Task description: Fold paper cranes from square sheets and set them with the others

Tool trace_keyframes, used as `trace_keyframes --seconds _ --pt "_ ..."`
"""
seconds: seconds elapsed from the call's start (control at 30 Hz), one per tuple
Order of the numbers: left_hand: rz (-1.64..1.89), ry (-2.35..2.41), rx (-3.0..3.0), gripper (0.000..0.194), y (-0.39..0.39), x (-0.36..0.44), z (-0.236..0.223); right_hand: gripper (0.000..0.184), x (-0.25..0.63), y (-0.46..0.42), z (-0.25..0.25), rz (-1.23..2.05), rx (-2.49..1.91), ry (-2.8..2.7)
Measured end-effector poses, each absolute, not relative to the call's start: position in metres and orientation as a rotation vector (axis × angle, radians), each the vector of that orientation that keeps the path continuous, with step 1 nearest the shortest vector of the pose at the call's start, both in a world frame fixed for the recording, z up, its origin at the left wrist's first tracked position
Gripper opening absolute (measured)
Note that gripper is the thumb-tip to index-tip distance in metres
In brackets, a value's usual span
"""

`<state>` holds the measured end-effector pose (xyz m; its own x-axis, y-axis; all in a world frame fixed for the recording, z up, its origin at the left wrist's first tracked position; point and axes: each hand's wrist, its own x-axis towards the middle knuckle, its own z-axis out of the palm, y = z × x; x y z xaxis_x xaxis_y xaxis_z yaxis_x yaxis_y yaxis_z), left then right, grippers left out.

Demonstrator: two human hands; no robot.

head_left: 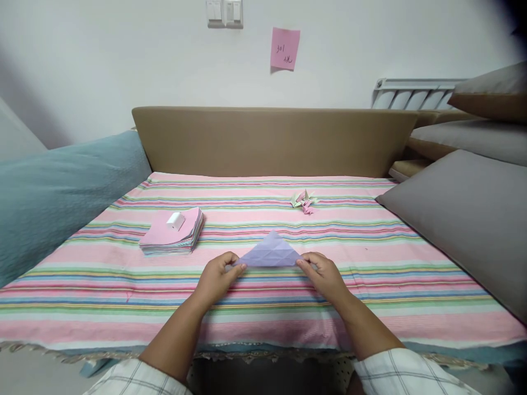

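Observation:
A sheet of purple origami paper [272, 251], folded into a triangle with crease lines across it, is held just above the striped cloth. Its point faces away from me and its long folded edge lies toward me. At the left corner, my left hand [219, 275] pinches the paper between thumb and fingers. The right corner is pinched the same way by my right hand [323, 273]. Beyond the paper, a few small folded paper figures [305, 202] in pale green and pink sit close together.
To the left, a stack of coloured paper [167, 233] carries a small white block [175, 221]. The striped cloth [247, 323] covers the surface. A brown backrest [272, 141] stands behind. Grey cushions [461, 203] pile up at right; a blue-covered armrest [78, 186] bounds the left.

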<state>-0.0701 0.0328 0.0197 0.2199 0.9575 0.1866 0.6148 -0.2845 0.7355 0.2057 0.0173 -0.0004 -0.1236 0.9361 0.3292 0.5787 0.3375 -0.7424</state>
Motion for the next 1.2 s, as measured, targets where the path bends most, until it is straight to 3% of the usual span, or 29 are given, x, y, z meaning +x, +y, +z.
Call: trace_keyframes --seconds 0.1,0.23,0.4,0.57,0.73,0.8,0.9,0.97,1.03,1.1,1.2 --pt "0.998 1.268 1.707 0.028 0.030 -0.066 0.025 0.031 0.201 0.015 0.000 0.712 -1.301 -1.541" --pt "1.040 1.155 1.532 0.040 0.028 -0.062 0.022 0.045 0.196 0.019 -0.006 0.890 -1.238 -1.332" --pt "0.852 1.270 1.729 0.032 0.033 -0.066 0.010 0.029 0.200 0.026 -0.014 0.902 -1.320 -1.489" --pt "0.538 1.437 2.218 0.021 0.035 -0.069 0.009 0.023 0.201 0.026 -0.019 0.658 -1.531 -1.867" --pt "0.528 1.549 2.567 0.021 0.029 -0.065 0.010 0.025 0.197 0.025 -0.023 0.340 -1.564 -2.046" --pt "0.465 1.399 2.621 0.025 0.025 -0.062 0.010 0.023 0.196 0.023 -0.021 0.316 -1.505 -2.083" --pt "0.327 1.184 2.632 0.049 0.019 -0.058 0.009 0.022 0.197 0.020 -0.016 0.380 -1.367 -2.202" --pt "0.270 1.127 2.632 0.066 0.016 -0.055 0.008 0.031 0.198 0.017 -0.012 0.454 -1.306 -2.303" --pt "0.228 1.099 2.633 0.074 0.014 -0.052 0.006 0.053 0.200 0.014 -0.010 0.555 -1.306 -2.399" --pt "0.189 1.094 2.630 0.077 0.013 -0.051 0.005 0.072 0.201 0.012 -0.010 0.667 -1.335 -2.479" --pt "0.153 1.108 2.632 0.076 0.013 -0.050 0.004 0.081 0.202 0.011 -0.010 0.760 -1.364 -2.543"
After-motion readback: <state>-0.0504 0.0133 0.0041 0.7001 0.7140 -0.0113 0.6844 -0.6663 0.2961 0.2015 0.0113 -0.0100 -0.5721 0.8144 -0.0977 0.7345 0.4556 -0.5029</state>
